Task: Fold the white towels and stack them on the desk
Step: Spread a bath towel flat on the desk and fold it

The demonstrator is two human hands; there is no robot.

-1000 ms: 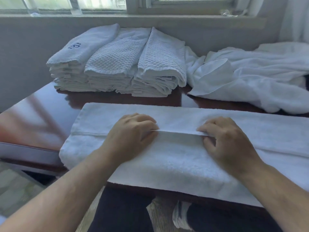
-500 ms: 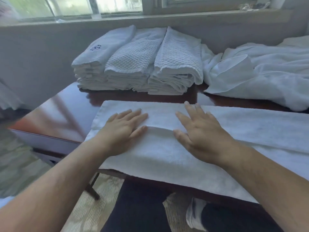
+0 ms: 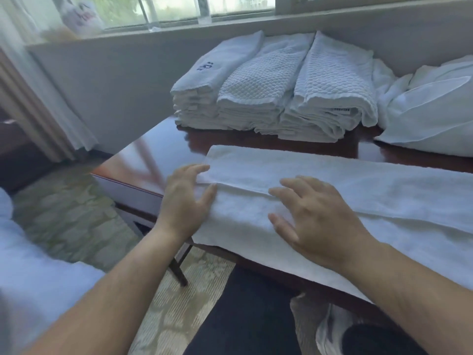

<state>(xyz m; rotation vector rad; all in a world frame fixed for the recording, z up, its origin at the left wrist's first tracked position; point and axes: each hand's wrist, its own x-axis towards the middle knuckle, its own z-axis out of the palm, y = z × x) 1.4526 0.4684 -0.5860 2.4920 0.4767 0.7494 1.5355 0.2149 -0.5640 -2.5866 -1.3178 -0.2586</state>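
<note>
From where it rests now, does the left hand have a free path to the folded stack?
Probably yes: the left hand rests at the towel's left end, with only bare desk between it and the folded stack.

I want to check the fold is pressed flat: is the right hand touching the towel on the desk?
Touching. The head view shows the right hand lying flat on the towel, fingers spread, no gap visible.

Glossy dark desk under long towel, folded stack, crumpled linen.

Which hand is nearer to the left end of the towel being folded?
The left hand. It rests on the left end of the towel; the right hand lies flat further along, toward the middle.
</note>
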